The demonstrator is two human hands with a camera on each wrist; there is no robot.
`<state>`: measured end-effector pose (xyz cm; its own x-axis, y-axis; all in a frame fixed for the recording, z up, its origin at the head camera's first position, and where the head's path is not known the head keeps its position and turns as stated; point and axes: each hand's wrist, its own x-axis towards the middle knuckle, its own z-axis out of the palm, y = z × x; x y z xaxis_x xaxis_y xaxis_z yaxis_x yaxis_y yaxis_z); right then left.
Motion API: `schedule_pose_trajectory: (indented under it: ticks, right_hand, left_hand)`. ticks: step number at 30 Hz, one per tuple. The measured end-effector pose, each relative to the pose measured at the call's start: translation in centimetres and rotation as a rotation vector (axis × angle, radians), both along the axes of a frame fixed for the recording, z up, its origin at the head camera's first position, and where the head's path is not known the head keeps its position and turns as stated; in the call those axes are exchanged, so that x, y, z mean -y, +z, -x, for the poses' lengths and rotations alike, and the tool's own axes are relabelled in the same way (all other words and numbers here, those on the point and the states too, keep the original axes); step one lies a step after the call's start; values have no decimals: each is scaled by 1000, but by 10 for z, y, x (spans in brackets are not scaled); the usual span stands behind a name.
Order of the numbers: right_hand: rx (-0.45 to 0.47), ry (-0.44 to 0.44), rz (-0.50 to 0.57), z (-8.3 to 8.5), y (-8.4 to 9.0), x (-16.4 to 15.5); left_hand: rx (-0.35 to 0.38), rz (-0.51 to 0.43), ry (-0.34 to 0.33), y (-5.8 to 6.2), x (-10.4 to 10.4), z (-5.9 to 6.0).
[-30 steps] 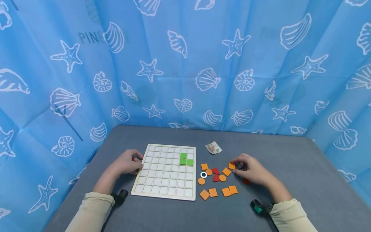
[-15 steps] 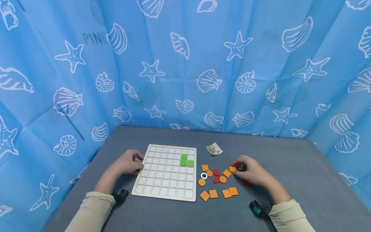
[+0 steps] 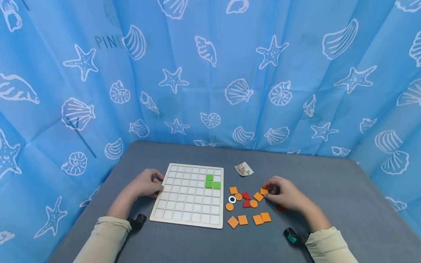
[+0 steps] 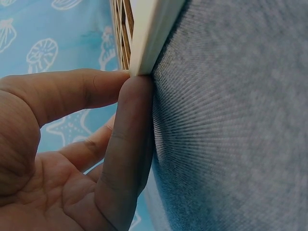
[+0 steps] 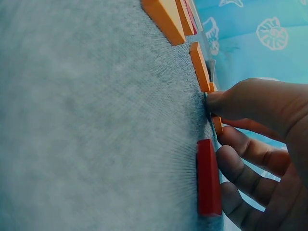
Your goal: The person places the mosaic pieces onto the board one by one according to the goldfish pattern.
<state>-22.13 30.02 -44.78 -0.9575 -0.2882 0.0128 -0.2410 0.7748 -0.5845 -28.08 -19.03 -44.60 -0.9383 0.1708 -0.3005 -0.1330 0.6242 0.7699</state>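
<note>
My left hand [image 3: 146,183] holds the left edge of a pale wooden grid board [image 3: 189,196]. In the left wrist view, thumb and index fingertips meet at the board's edge [image 4: 148,43]. Green square tiles [image 3: 209,184] sit in cells near the board's upper right. To the right of the board, my right hand [image 3: 283,192] pinches an orange square tile [image 3: 264,191] lying at the table surface. The right wrist view shows that tile [image 5: 219,126] partly hidden by the thumb. A red tile [image 5: 208,180] lies below the curled fingers.
Between board and right hand lie loose orange squares [image 3: 242,220], orange discs [image 3: 230,206], red pieces [image 3: 246,204] and a white ring with a dark centre [image 3: 232,199]. A small patterned card [image 3: 244,169] lies behind them. A blue shell-print curtain [image 3: 210,73] borders the grey table [image 3: 184,243].
The head view has shifted slightly. Both hands stay at the same places, the left at the board's edge and the right at the orange square tile.
</note>
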Motion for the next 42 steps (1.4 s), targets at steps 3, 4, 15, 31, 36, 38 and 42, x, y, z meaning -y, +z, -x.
schedule_pose_trajectory:
  ticks: [3, 4, 15, 31, 36, 38, 42]
  right_hand:
    - [-3, 3, 3, -1, -1, 1]
    - [-4, -1, 4, -1, -1, 1]
    - [-75, -2, -99, -6, 12, 25]
    - [-118, 183, 96, 13, 24, 133]
    - [-81, 269, 114, 20, 20, 167]
    - [-57, 288, 113, 22, 18, 176]
    - [-43, 278, 101, 24, 16, 189]
  left_hand:
    - [0, 0, 3, -2, 0, 0]
    - [-5, 0, 1, -2, 0, 0]
    - [-5, 6, 3, -1, -4, 1]
    - [-17, 18, 13, -3, -2, 2]
    - [-9, 22, 16, -3, 0, 1]
    - [0, 16, 15, -3, 0, 0]
    - [-15, 5, 16, -3, 0, 1]
